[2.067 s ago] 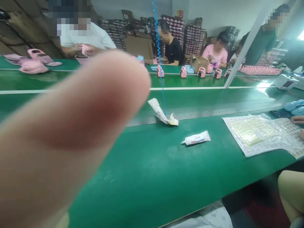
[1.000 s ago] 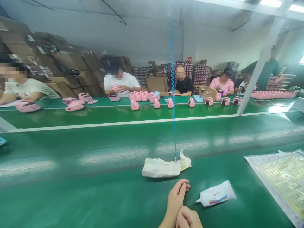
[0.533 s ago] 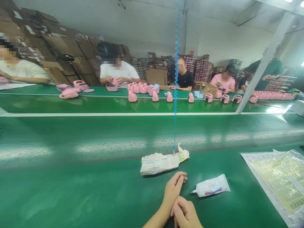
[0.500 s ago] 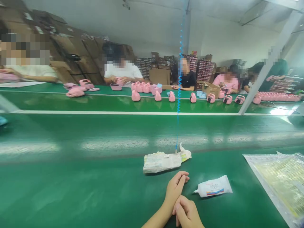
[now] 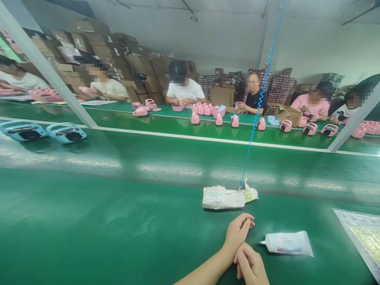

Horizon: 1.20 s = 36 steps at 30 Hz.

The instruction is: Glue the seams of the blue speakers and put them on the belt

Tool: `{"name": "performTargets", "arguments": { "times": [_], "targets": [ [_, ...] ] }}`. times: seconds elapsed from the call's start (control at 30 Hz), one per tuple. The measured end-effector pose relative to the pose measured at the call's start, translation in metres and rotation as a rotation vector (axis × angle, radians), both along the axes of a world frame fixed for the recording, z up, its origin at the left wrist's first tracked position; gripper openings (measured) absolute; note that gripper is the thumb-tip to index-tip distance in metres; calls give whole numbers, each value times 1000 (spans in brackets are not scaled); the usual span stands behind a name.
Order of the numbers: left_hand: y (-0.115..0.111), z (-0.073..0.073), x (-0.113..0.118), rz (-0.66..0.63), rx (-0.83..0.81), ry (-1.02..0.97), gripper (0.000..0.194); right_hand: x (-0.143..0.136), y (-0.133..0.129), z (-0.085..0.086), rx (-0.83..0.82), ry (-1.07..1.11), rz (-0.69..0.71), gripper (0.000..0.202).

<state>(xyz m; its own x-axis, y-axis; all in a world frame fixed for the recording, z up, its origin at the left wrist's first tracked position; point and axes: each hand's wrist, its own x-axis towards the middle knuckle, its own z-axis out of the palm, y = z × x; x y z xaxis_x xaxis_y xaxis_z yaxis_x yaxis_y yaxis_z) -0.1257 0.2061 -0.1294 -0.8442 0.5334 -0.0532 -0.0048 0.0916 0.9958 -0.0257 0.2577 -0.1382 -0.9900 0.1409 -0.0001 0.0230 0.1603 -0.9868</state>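
My left hand [image 5: 240, 232] rests on the green surface with its fingers loosely curled together and nothing visible in them. Against its wrist lies my right hand [image 5: 252, 264], fingers folded in and thumb on top, also without a visible object. Just right of both hands is a white tube [image 5: 288, 243] with a pointed nozzle turned toward them. Beyond my left fingers lies a long object wrapped in worn whitish paper [image 5: 224, 199]. A blue coiled cord [image 5: 254, 126] runs up from it.
A clear plastic bag with yellowish contents [image 5: 366, 233] lies at the right edge. Blue radio-shaped items [image 5: 67, 132] stand on the belt at left. Across it, several people work beside a row of pink items [image 5: 285, 126]. Slanted white posts [image 5: 352, 118] rise from the line.
The view has swung left, so things appear farther right and the blue items at left have come into sight. My hands keep the same crossed pose by the tube.
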Motion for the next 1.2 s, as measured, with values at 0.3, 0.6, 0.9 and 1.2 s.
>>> {"name": "performTargets", "arguments": {
  "times": [0.3,0.6,0.9,1.2],
  "targets": [
    [-2,1,0,15,5,16,30,-1,-2,4,22,31,19,58],
    [-8,17,2,5,12,-3,33,-1,-4,22,39,34,37,39],
    [-13,27,4,6,-12,-27,32,1,-4,44,21,-2,55,22],
    [-17,37,8,15,-33,-36,32,2,-3,50,51,2,75,20]
  ]
}}
